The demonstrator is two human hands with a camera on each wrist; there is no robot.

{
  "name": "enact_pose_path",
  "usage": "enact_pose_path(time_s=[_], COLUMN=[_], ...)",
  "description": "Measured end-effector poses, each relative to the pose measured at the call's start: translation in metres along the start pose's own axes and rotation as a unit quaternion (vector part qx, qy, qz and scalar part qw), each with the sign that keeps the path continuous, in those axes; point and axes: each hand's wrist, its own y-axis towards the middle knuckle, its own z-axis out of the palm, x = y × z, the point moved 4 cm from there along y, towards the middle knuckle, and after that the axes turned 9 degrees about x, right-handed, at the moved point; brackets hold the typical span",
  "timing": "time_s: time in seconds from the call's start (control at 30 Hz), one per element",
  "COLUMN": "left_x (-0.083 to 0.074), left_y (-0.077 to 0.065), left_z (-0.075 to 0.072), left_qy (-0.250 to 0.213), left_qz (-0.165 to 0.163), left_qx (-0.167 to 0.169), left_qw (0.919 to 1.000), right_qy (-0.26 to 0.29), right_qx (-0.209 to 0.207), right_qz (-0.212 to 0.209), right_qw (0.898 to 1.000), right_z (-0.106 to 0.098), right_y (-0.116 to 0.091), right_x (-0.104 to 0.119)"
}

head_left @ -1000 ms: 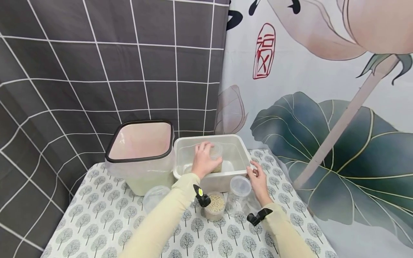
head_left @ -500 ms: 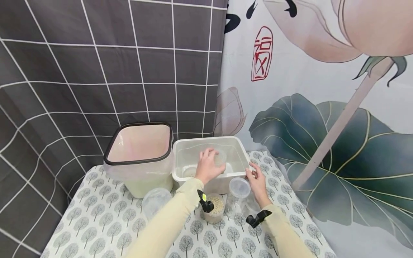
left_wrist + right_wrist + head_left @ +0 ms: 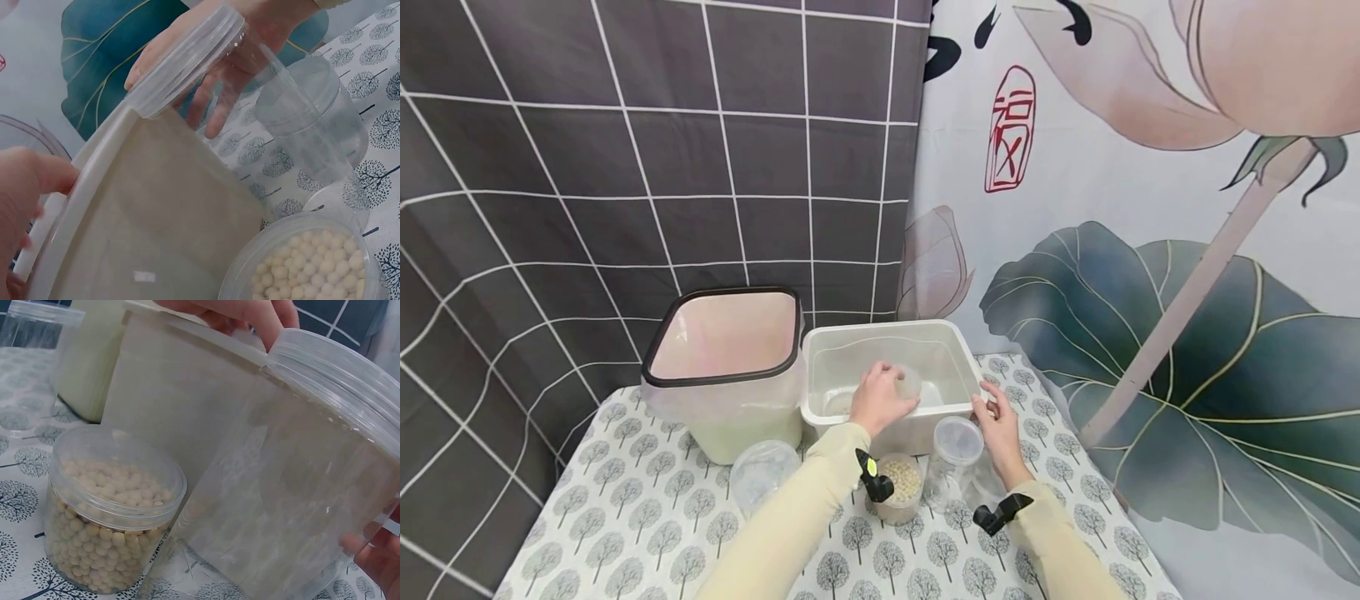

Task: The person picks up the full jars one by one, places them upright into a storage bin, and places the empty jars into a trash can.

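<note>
The small jar [image 3: 910, 383] is inside the white tub [image 3: 917, 435], right of its middle, seen from the head, and lies at about 2 o'clock from the left hand [image 3: 880, 400], right against the fingers. The left hand is the nearer; the right hand [image 3: 998, 423] stands off at about 4 o'clock from the jar, beyond the tub's wall. The jar's round end shows toward the head camera, but its lower part is too faint to tell how its long axis leans.

It looks clear and colourless, with a pale rim that nearly melts into the tub; its contents cannot be made out. The left hand holds it by the side, fingers bent round it. The right hand is loosely spread, holding nothing, its fingertips at the tub's near corner, toward 4 o'clock.

At 6 o'clock from the small jar, outside the tub, the bean jar [image 3: 898, 493] stands on the table [image 3: 700, 533], filled with pale round beans. Toward 5 o'clock a taller clear jar [image 3: 958, 442] stands just beside the right hand, with another clear vessel [image 3: 987, 485] close by. The bin [image 3: 730, 425], dark-rimmed, sits at 9 o'clock, next to the tub.
</note>
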Motion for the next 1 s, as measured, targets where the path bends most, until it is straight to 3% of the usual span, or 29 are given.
enact_pose_path(time_s=[0.17,0.5,0.73,1.0], left_x=[0.005,-0.003,-0.014,-0.024], left_y=[-0.004,-0.012,-0.019,-0.034], left_z=[-0.001,-0.013,-0.025,-0.035], left_qy=[0.049,0.095,0.095,0.056], left_qz=[-0.031,0.002,0.034,0.053], left_qx=[0.025,0.005,-0.017,-0.054], left_qw=[0.998,0.9955,0.9948,0.9956], right_qy=[-0.006,-0.014,-0.015,-0.015], right_qx=[-0.003,0.001,0.004,0.004], right_qz=[0.006,0.022,0.033,0.023], right_qw=[1.0,1.0,0.999,1.0], right_z=[0.002,0.002,0.001,0.002], right_y=[-0.001,-0.002,0.0,-0.002], right_x=[0.001,0.002,-0.001,0.0])
